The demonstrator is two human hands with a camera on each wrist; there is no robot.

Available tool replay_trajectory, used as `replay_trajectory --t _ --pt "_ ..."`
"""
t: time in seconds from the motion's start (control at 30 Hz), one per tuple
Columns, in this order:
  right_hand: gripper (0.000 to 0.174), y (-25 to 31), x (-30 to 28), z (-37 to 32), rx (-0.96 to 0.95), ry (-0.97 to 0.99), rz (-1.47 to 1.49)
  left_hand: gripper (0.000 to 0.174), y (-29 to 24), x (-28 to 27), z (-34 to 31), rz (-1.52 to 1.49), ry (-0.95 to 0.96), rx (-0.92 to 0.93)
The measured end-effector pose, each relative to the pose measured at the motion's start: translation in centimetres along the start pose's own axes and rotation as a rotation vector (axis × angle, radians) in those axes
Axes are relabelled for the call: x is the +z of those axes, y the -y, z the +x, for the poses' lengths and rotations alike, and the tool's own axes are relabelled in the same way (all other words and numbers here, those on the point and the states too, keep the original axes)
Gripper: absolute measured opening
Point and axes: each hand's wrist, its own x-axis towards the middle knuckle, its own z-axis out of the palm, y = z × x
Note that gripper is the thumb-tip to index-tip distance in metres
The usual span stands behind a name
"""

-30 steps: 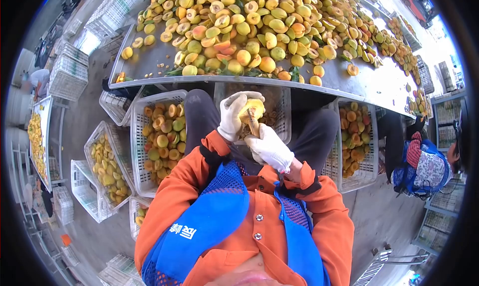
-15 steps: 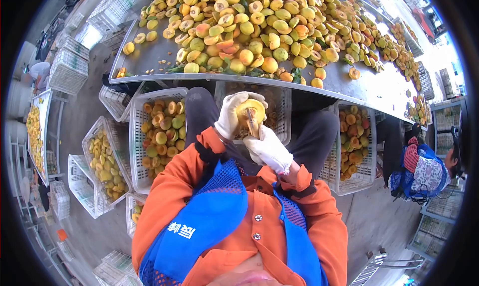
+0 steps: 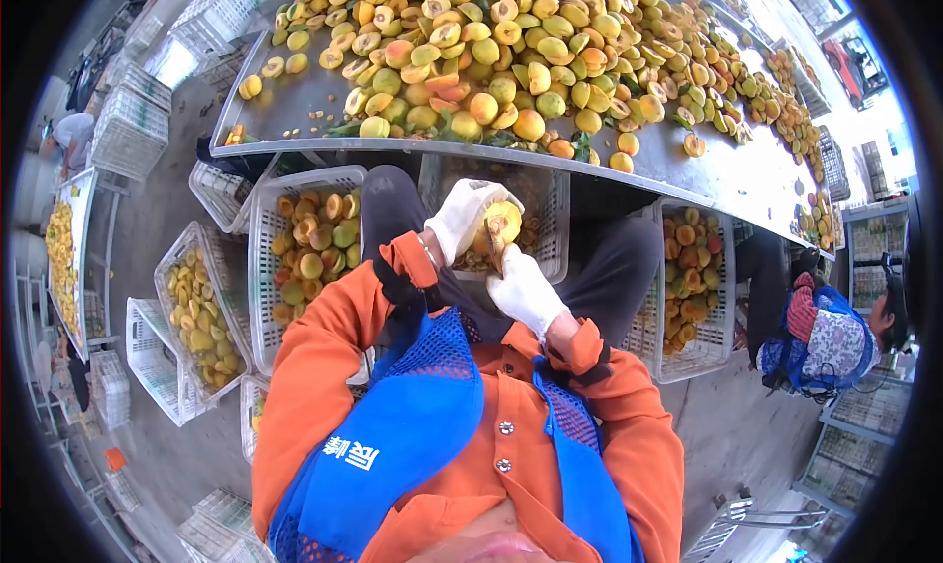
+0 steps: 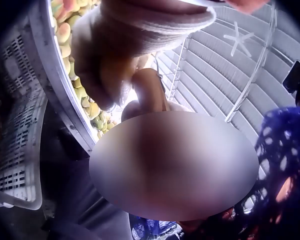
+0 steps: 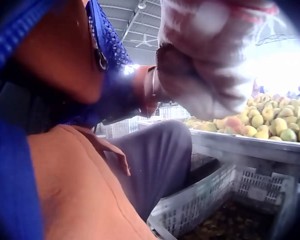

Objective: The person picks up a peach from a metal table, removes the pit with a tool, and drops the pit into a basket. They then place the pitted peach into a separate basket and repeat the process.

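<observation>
In the head view the white-gloved left hand [image 3: 460,215] grips a halved yellow fruit [image 3: 504,219], cut face toward the camera. The gloved right hand [image 3: 527,290] pinches a small tool [image 3: 497,253] whose tip meets the fruit's middle. In the left wrist view the gloved left hand [image 4: 125,32] curls round the fruit [image 4: 115,75], and part of that view is blurred. A pale glove [image 5: 205,60] fills the top of the right wrist view; the tool is not clear there.
A metal table [image 3: 393,150] heaped with fruit [image 3: 550,52] lies ahead. Below it, between the knees, stands a crate [image 3: 560,224]; fruit-filled crates stand at left [image 3: 257,278] and right [image 3: 725,308]. Another person [image 3: 830,332] sits at the right.
The fruit in the left hand has turned and tilted, and the right hand's tool has shifted with it. The head view has moved slightly.
</observation>
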Motion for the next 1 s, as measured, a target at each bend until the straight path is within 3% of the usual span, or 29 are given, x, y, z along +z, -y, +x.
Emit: replay_trajectory --t 0.03,0.1,0.13,0.2,0.27,0.37,0.47,0.5,0.6,0.7,0.8,0.83,0.93,0.97,1.0 --pt "0.024 -0.5 0.4 0.3 -0.072 -0.045 0.026 0.037 0.1 0.1 0.1 -0.188 -0.039 -0.118" --pt "0.022 0.8 -1.7 0.9 0.240 0.188 0.514 0.042 0.1 0.2 0.5 -0.564 -0.117 -0.351" --pt "0.021 2.7 -3.1 1.0 0.398 0.306 0.756 0.044 -0.8 0.1 0.3 -0.664 -0.158 -0.300" --pt "0.020 4.6 -3.6 0.6 0.374 0.263 0.787 0.048 -3.5 0.6 -0.8 -0.862 -0.235 -0.195" --pt "0.019 4.5 -4.1 0.6 0.393 0.329 0.796 0.049 -2.1 2.2 -1.9 -0.768 -0.308 0.071" --pt "0.020 4.1 -3.6 0.5 0.464 0.364 0.747 0.044 -1.2 2.8 -2.5 -0.696 -0.355 0.006" --pt "0.024 2.1 -1.0 0.0 0.216 0.094 0.332 0.032 -0.5 2.9 -2.0 -0.593 -0.390 -0.044" --pt "0.027 1.7 -1.0 0.0 0.256 0.120 0.311 0.028 -0.8 2.7 -1.8 -0.577 -0.384 -0.087" --pt "0.026 -2.0 1.5 0.5 -0.030 -0.074 0.038 0.022 -1.3 2.2 -1.3 -0.548 -0.362 -0.161" --pt "0.028 2.8 -1.7 0.5 0.236 0.130 0.326 0.020 -1.4 2.5 -1.3 -0.618 -0.399 -0.044" --pt "0.026 4.3 -3.4 0.4 0.466 0.357 0.794 0.027 0.0 2.4 -0.6 -0.315 -0.379 0.275" --pt "0.022 4.9 -3.8 0.2 0.454 0.363 0.869 0.026 0.0 2.4 -0.6 -0.389 -0.349 0.283" --pt "0.023 4.9 -3.4 0.5 0.386 0.233 0.692 0.026 -0.7 2.7 -0.6 -0.770 -0.307 0.088" --pt "0.028 -0.2 -0.2 0.9 -0.073 -0.079 0.238 0.025 -0.7 2.8 -0.6 -0.729 -0.317 0.062" --pt "0.029 0.1 -0.4 0.9 -0.013 -0.070 0.078 0.025 -0.6 2.8 -0.4 -0.686 -0.330 0.041"
